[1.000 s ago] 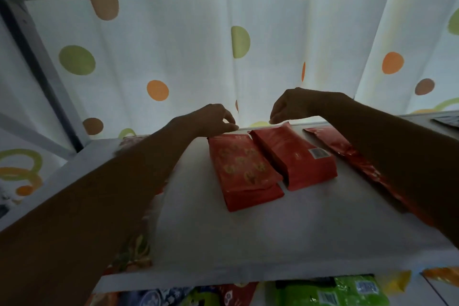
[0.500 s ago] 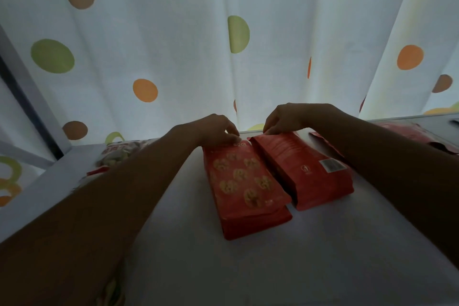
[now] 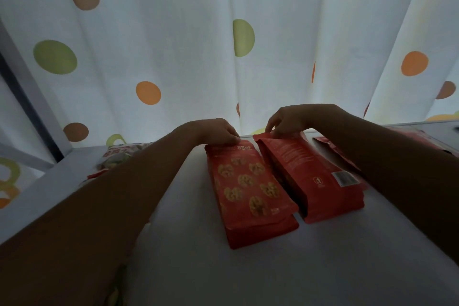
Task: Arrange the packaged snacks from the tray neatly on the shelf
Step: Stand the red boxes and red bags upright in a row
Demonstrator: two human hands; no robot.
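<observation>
L hand (image 3: 218, 131) pinches top edge of red walnut pack (image 3: 250, 191), lying flat mid-shelf (image 3: 323, 268). R hand (image 3: 285, 120) pinches top of 2nd red pack (image 3: 313, 181), barcode side up, just beside 1st pack's right. Backlit dotted curtain (image 3: 173, 45) behind.

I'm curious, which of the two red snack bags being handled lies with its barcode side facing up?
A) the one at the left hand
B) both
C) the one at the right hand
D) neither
C: the right red bag, pinched at its top edge by the right hand, shows a barcode and fine print, while the left red bag, held at its top by the left hand, shows walnut pictures.
</observation>
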